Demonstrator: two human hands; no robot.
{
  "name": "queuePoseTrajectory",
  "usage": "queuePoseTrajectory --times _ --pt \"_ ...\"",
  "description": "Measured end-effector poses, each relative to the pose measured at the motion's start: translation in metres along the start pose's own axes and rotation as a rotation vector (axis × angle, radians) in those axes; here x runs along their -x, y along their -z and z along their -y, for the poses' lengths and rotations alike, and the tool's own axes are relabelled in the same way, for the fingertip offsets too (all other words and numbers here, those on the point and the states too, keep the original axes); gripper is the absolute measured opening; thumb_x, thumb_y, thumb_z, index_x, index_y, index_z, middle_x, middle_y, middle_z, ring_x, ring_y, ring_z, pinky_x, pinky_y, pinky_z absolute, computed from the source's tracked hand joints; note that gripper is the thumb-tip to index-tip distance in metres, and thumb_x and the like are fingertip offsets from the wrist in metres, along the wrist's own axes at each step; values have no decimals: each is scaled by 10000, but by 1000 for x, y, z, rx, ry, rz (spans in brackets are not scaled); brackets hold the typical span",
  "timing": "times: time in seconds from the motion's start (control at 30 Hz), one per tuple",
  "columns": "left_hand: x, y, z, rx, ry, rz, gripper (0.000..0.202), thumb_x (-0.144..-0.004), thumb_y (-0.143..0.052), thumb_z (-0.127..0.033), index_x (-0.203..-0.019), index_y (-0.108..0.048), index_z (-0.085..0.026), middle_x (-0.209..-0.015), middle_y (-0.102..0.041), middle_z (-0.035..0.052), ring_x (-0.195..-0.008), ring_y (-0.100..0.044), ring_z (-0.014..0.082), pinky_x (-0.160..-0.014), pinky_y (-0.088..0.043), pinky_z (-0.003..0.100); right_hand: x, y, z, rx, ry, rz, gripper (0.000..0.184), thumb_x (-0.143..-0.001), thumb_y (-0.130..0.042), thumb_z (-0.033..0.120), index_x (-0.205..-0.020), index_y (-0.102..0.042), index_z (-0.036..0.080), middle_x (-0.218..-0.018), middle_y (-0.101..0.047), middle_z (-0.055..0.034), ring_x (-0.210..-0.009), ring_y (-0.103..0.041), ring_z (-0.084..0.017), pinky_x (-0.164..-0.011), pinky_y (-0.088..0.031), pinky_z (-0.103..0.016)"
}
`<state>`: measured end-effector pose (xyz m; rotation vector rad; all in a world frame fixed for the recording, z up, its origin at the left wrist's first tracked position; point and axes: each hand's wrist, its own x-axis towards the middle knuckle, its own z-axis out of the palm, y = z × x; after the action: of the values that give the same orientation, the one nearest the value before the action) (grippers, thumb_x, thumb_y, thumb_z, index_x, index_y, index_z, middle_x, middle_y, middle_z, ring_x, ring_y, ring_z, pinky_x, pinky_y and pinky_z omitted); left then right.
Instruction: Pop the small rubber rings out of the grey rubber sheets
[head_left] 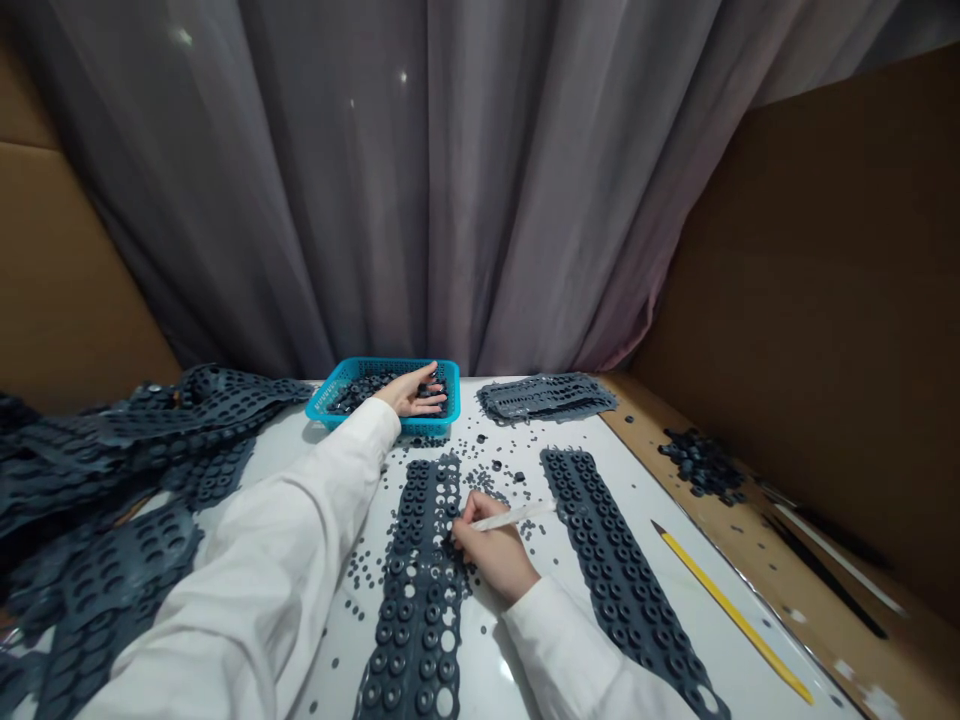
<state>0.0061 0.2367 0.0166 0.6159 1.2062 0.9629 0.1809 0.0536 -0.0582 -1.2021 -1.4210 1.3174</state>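
Observation:
My left hand point(415, 392) reaches into a blue plastic basket point(324, 400) of small dark rubber rings at the table's far side, palm down, fingers loosely spread over the rings. My right hand point(491, 550) grips a thin white pen-like tool point(517, 516) and presses its tip against a long dark rubber strip point(415, 600) of ring-shaped parts that lies lengthwise in front of me. Several holes in that strip are punched out. Both arms wear white sleeves.
A second rubber strip point(615, 565) lies to the right, emptied strips point(546, 396) are stacked behind it. A heap of strips point(112, 470) covers the left side. Loose rings litter the white table. A yellow pencil point(731, 612) and dark sticks lie right, near a ring pile point(701, 462).

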Motion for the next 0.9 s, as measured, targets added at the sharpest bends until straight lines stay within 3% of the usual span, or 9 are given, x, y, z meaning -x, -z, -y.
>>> queuePoseTrajectory --times 0.37,0.7,0.8,0.9 --pt "-2 3 2 -70 -50 -55 357 -686 -646 -486 -752 -522 -158 -706 -585 36 -627 -632 191 -604 -560 388 1 0 1 17 -4 -3 121 -621 -497 159 -572 -396 204 -436 -474 72 -367 -410 -76 -377 -286 -181" --pt "4 1 -3 -140 -138 27 266 -698 -694 -251 -916 -577 -152 -783 -600 57 -623 -639 198 -549 -546 326 0 -1 -1 28 16 -15 125 -618 -496 148 -563 -396 198 -439 -475 66 -386 -427 -76 -381 -272 -173" --pt "9 1 -5 -145 -156 90 241 -678 -712 -206 -892 -617 -146 -802 -624 69 -621 -631 170 -523 -526 261 0 0 -2 32 20 -11 127 -620 -498 147 -566 -395 198 -445 -478 64 -394 -430 -76 -385 -272 -172" --pt "17 -4 -4 -104 -218 120 189 -694 -698 -187 -869 -636 -150 -784 -621 48 -531 -569 82 -410 -426 142 0 -1 -3 31 19 -8 127 -622 -501 151 -567 -396 198 -445 -479 65 -397 -430 -76 -387 -272 -171"
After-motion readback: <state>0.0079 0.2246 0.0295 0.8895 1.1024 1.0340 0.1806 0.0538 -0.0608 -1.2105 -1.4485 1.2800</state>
